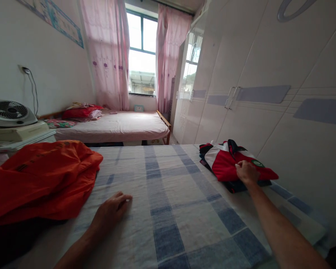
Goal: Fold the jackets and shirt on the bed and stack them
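Observation:
On the right of the bed lies a folded red, white and dark jacket (pixel 224 166) with a green round badge, on top of other dark folded clothes (pixel 235 186). My right hand (pixel 246 172) is on the jacket's red part, fingers curled in against the cloth. Low over the checked sheet, left of the middle, my left hand (pixel 112 209) holds nothing. Its fingers are loosely bent, the index finger reaching forward. To its left an orange garment (pixel 53 179) lies in a loose heap, with something dark under its near edge.
The blue and white checked sheet (pixel 162 201) covers the near bed. Beyond stands a second bed (pixel 123 125) with red bedding (pixel 82 111) under the window. A white wardrobe (pixel 257 67) lines the right side. A fan (pixel 12 112) sits at the left.

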Demonstrator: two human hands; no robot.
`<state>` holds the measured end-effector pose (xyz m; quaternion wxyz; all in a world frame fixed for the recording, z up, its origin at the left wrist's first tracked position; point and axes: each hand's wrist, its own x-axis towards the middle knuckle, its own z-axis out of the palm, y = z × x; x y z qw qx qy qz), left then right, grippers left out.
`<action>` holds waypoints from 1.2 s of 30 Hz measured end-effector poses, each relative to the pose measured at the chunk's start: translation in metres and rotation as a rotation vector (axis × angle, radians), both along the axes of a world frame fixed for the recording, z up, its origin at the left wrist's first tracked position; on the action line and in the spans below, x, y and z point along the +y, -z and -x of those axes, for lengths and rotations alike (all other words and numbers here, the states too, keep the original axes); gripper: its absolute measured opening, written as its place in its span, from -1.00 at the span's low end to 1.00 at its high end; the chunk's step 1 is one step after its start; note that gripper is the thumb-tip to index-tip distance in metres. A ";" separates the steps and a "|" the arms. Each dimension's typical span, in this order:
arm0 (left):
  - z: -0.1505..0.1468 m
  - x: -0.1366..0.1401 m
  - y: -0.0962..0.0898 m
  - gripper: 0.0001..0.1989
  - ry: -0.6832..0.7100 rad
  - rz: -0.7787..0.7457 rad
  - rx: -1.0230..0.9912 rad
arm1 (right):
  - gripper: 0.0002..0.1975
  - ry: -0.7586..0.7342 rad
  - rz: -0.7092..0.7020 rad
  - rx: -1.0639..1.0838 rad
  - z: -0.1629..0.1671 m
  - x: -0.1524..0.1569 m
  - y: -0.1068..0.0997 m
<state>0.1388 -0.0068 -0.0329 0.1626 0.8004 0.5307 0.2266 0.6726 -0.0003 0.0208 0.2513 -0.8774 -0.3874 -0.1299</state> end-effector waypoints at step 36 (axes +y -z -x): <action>-0.009 -0.016 -0.013 -0.54 -0.097 -0.771 -0.175 | -0.92 -1.242 -0.140 0.167 0.247 -0.033 -0.042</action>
